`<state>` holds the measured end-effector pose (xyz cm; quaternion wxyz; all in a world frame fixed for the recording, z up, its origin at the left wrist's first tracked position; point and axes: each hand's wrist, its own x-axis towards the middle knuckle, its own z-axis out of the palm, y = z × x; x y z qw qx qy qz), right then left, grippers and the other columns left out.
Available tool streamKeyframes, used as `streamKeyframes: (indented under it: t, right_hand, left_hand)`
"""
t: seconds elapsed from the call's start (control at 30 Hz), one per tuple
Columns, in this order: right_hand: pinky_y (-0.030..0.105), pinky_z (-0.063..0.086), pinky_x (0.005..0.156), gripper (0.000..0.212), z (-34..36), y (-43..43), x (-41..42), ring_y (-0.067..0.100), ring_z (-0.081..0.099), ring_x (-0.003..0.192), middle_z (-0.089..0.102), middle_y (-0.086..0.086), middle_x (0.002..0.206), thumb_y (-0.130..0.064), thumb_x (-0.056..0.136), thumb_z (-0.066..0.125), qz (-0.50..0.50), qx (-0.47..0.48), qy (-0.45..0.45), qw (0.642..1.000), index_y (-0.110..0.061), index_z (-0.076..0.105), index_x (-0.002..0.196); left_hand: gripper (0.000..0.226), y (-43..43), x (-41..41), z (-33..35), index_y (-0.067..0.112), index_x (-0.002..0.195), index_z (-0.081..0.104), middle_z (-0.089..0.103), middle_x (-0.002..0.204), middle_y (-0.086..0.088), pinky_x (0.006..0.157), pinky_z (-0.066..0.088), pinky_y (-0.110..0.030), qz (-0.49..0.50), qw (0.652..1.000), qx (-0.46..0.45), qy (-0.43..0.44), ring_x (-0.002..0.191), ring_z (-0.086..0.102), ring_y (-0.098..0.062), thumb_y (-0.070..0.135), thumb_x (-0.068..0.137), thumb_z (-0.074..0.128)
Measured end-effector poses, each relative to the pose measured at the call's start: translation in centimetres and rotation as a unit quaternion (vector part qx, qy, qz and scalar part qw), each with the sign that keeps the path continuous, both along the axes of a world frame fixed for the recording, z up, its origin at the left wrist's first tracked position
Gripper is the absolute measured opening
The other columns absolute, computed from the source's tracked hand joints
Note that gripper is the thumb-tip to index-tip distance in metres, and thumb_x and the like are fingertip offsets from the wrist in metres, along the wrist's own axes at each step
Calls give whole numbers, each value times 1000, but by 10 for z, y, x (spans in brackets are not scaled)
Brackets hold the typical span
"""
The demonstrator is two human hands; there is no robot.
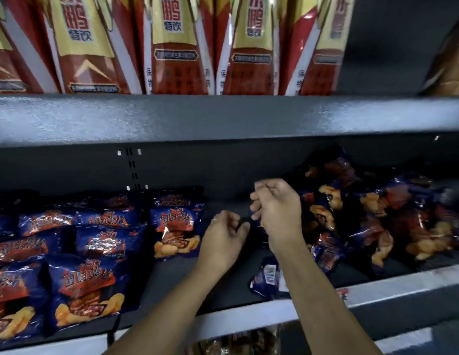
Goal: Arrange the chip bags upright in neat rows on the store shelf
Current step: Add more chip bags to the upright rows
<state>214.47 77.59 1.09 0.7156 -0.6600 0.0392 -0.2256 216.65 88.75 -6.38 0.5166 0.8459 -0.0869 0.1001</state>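
- Upper shelf board (223, 116): grey, runs across the full width above the working shelf. It carries a tight row of red-and-yellow cartons (172, 47), all upright.
- Back panel (69, 170): dark, with a slotted upright in it.
- Packets under the working shelf (236, 342): brownish and too blurred to identify.
- Working shelf (172, 283): dark deck with a pale front lip, and a bare strip in the middle where both hands are.
- Rowed chip bags (87, 285): blue with orange print, on the left part of the deck. They stand face-out in ranks from front to back.
- Heaped chip bags (364, 213): same kind, on the right part, tumbled at all angles.
- Single bag (266, 278): barcode side showing, near the front lip. The right forearm crosses and partly covers it.
- Left hand (223, 237): over the bare strip, fingers curled inward and palm hidden. Nothing held can be seen.
- Right hand (279, 213): at the heap's left edge, fingers bent together. A scrap of blue wrapper shows under them; whether they pinch it cannot be told.
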Motion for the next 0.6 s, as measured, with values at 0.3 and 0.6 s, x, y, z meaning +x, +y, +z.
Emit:
streamKeyframes:
  t: [0.3, 0.6]
  right_hand:
    - [28, 46, 50, 16, -3, -74, -30, 15, 54, 56, 63, 3, 70, -6, 98, 54, -84, 17, 28, 996, -13, 64, 87]
    - [36, 51, 69, 15, -12, -93, -31, 15, 57, 68, 65, 1, 76, -8, 100, 53, -95, 28, 48, 994, -13, 66, 94]
  left_hand:
    - [70, -58, 82, -59, 27, 103, 67, 74, 103, 4, 94, 53, -39, -25, 986, 16, 162, 101, 69, -18, 71, 50, 77]
    - [16, -57, 52, -9, 19, 80, 63, 73, 91, -6, 83, 49, -32, 50, 993, -34, 97, 92, 66, -26, 29, 86, 73]
